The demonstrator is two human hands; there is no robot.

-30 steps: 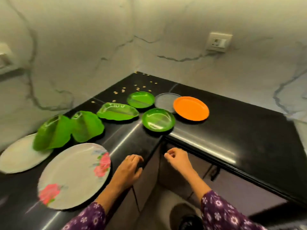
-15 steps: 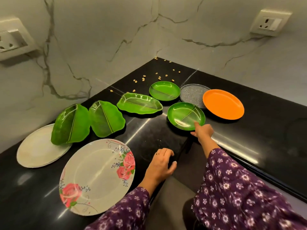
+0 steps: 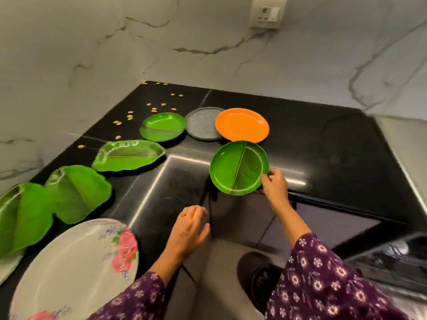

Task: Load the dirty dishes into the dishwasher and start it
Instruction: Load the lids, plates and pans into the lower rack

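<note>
My right hand (image 3: 275, 187) pinches the near rim of a round green leaf-pattern plate (image 3: 238, 167), which is tilted up off the black counter (image 3: 323, 158) at its inner corner edge. My left hand (image 3: 188, 229) rests on the counter edge with fingers relaxed and holds nothing. Beyond lie an orange plate (image 3: 242, 124), a grey plate (image 3: 202, 123) and another round green plate (image 3: 163, 126). Green leaf-shaped dishes (image 3: 128, 154) (image 3: 78, 191) (image 3: 20, 215) run to the left. A large white plate with pink roses (image 3: 74, 271) sits at the near left.
Small nut shells (image 3: 129, 116) are scattered near the back corner. A wall socket (image 3: 268, 12) sits on the marble wall. Dark cabinet fronts (image 3: 300, 222) lie below the counter. A metallic rack-like edge (image 3: 388, 257), blurred, shows at the lower right.
My right hand went from touching the round green plate's rim to pinching it and lifting it, tilted, toward the counter edge. The view moved closer. My left hand stayed on the edge.
</note>
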